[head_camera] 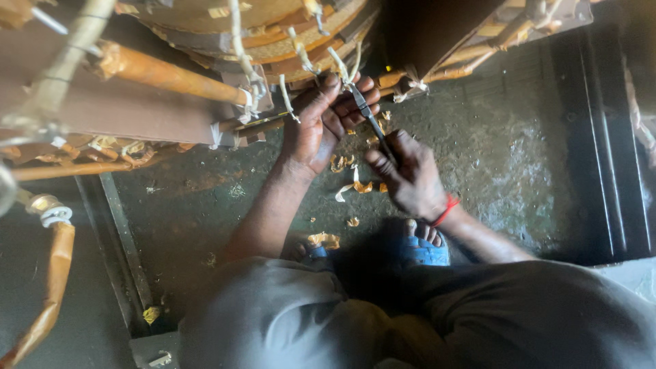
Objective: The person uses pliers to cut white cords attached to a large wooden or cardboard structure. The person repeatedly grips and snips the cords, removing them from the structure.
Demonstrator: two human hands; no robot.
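- Paper-wrapped coil [273, 41] rises just above the left hand [318, 123], whose fingers pinch a white tie strip [339, 67].
- Right hand [410, 174] grips a slim dark tool [369, 119], its tip touching that strip.
- Paper scraps [348, 174] lie on the floor between both wrists.

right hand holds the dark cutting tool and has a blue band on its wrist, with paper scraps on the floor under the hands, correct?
Not quite: the band on the right hand's wrist is red, not blue, as the head view shows. The rest stands: that hand grips the dark cutting tool, and paper scraps lie on the floor below both hands, the left hand being up at the windings.
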